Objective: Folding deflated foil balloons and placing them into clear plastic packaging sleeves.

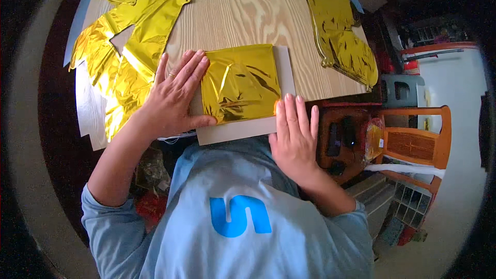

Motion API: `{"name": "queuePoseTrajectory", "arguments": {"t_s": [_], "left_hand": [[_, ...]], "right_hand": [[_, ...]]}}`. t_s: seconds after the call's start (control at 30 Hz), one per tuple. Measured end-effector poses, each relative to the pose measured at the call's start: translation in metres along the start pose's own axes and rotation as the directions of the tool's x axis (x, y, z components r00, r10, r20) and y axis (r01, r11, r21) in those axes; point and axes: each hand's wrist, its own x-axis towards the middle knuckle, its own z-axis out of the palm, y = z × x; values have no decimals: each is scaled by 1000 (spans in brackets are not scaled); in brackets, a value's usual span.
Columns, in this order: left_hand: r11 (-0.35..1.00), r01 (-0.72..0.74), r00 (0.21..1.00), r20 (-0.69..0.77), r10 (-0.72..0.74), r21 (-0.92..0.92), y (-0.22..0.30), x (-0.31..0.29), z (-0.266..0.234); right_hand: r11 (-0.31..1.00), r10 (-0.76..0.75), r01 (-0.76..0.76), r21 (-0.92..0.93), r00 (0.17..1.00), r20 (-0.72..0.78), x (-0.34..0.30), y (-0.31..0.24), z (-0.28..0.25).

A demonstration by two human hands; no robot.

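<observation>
A rectangle of shiny gold foil [242,85] lies on a larger pale board [230,132] at the table's near edge. The board shows along its right side and near side. Flat on the foil's left edge rests my left hand [178,93], fingers stretched out, a ring on one finger and the thumb at the near left corner. At the near right corner my right hand [295,134] lies with straight fingers over the board, fingertips touching or just beside the foil's corner. Neither hand grips anything.
Crumpled gold foil sheets [150,31] cover the table's left side. Another flat gold foil piece [338,33] lies along the right edge of the wood-grain table [237,10]. A wooden chair [416,144] and a grey stool [402,89] stand off to the right.
</observation>
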Motion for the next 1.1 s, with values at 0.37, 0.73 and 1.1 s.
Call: {"name": "queuePoseTrajectory", "arguments": {"t_s": [0.37,0.73,1.1], "left_hand": [[1000,-15,1000,-20,15,-5,-1,-1,0],[999,-2,1000,8,2,-39,1,2,-4],[1000,11,1000,18,-11,-14,1,1,-1]], "right_hand": [[913,-280,274,301,960,-23,26,-61,21],[967,-238,237,94,971,-1,13,-20,17],[964,-264,261,-40,958,-112,18,20,5]]}}
